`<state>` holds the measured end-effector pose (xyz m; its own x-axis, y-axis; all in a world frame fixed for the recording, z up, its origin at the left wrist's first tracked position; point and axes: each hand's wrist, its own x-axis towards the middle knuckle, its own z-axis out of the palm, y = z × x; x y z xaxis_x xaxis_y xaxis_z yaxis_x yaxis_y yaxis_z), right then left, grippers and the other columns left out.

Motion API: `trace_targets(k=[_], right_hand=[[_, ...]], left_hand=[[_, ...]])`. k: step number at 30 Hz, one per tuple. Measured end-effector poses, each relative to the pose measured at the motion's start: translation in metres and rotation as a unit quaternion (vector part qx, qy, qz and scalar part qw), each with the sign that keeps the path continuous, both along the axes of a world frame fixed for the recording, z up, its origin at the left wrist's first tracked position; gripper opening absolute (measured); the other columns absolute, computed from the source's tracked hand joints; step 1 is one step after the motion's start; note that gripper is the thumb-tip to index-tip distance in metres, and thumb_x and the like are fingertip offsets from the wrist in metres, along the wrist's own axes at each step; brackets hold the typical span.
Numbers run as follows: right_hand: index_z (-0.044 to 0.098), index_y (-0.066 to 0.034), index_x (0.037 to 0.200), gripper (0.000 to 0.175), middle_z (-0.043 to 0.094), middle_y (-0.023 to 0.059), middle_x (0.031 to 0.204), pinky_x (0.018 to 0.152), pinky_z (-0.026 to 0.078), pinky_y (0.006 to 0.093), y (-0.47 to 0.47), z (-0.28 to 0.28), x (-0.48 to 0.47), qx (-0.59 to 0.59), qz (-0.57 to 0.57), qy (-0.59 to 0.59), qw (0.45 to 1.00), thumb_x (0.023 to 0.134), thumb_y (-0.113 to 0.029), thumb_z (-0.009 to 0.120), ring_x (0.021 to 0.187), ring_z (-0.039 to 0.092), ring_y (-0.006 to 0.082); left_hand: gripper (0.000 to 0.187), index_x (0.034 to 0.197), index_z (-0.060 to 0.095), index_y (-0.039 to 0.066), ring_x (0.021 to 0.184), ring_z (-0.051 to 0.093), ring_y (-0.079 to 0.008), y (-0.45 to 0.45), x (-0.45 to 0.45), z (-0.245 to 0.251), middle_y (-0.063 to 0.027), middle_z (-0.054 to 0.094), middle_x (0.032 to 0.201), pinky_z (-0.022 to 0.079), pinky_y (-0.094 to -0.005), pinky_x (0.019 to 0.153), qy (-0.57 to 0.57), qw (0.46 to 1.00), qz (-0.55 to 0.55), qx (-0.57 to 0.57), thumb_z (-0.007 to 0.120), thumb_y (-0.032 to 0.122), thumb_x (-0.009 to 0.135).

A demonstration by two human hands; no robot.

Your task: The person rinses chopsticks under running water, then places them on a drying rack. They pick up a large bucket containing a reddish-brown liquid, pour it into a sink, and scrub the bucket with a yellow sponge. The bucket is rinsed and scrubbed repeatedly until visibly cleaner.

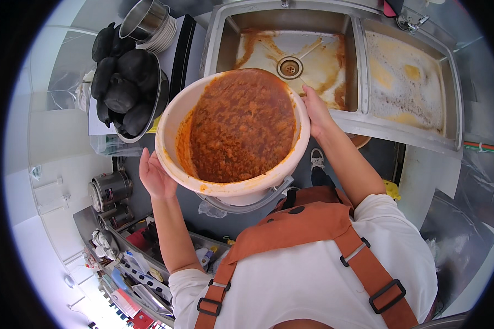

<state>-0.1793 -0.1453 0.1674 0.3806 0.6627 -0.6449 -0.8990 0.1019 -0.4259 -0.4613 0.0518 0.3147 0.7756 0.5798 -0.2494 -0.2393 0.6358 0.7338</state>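
A large white plastic bucket [234,189] is held up in front of my body, tilted. Thick reddish-brown sauce [243,127] fills much of it, and smears of it coat the inner wall and rim. My left hand [158,174] supports the bucket's left side, palm against the wall below the rim. On the opposite side my right hand [316,113] grips the wall, with part of its fingers hidden behind it. A grey handle or band [238,209] hangs beneath the near rim. The bucket's far side overlaps the front edge of the stained left sink basin [313,53].
Foamy water fills the right sink basin [407,78]. At left, a metal bowl [158,107] heaped with black pots stands beside stacked white plates [164,37] and a steel pot [142,20]. Metal canisters [111,191] stand farther back on the left.
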Motion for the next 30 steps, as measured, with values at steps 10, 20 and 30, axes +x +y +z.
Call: trace_targets(k=[10,20,30], right_hand=[[0.055,0.0106,0.102,0.059,0.063,0.0209,0.097,0.080,0.050,0.0354,0.000,-0.011,0.005,0.024,-0.011,0.025,0.999,0.093,-0.043,0.030,0.084,0.063,0.0246],[0.049,0.0130,0.104,0.052,0.060,0.0219,0.097,0.080,0.049,0.0388,0.000,-0.016,0.010,0.060,-0.017,0.065,0.996,0.093,-0.036,0.035,0.086,0.060,0.0264],[0.053,0.0126,0.103,0.055,0.062,0.0244,0.099,0.082,0.050,0.0356,0.000,-0.020,0.016,0.026,-0.002,0.072,0.997,0.091,-0.037,0.033,0.087,0.062,0.0270]], left_hand=[[0.057,0.121,0.044,-0.012,0.112,0.052,-0.0318,0.010,-0.001,-0.006,-0.0239,0.053,0.121,0.039,-0.0404,0.099,-0.045,0.997,-0.058,-0.008,0.030,0.037,0.096],[0.057,0.118,0.046,-0.012,0.110,0.054,-0.0314,0.011,0.010,-0.001,-0.0242,0.054,0.118,0.040,-0.0403,0.098,-0.031,0.998,-0.056,-0.004,0.031,0.038,0.095],[0.056,0.118,0.045,-0.012,0.111,0.053,-0.0311,0.010,0.019,-0.001,-0.0239,0.054,0.119,0.039,-0.0404,0.099,-0.033,0.997,-0.064,-0.020,0.032,0.037,0.095]])
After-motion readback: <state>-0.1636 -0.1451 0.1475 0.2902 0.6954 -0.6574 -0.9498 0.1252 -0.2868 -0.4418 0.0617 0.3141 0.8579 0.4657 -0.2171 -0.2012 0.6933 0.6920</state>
